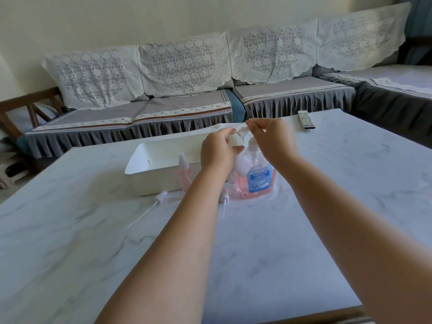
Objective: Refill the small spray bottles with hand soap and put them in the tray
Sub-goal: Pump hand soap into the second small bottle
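small spray bottle held up above hand soap bottle, by white tray | progress: early-to-mid by my reading; tray looks empty, another pink bottle stands beside it, spray heads loose on table | left hand grips small bottle | right hand pinches something white at its top, pump or cap unclear

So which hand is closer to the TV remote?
The right hand. It's at the soap pump, with the remote lying on the table further to its right. The left hand holds a small bottle on the far side from the remote.
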